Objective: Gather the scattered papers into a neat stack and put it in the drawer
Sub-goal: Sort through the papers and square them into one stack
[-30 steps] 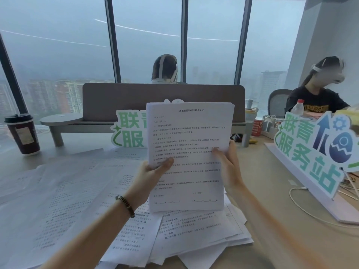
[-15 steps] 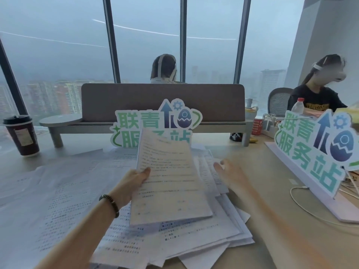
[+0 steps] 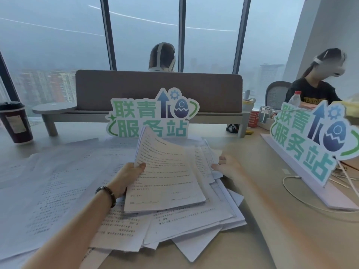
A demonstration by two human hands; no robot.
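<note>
Papers (image 3: pixel 206 164) fan near-to-far just left of the right hand (image 3: pixel 228 166), fingers loose at their edge, while the left hand (image 3: pixel 127 176) pinches a sheaf (image 3: pixel 167 177).

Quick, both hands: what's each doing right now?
Left hand: grips the gathered sheaf of white printed papers.
Right hand: blurred at the loose sheets' edge; grip cannot be told.
</note>
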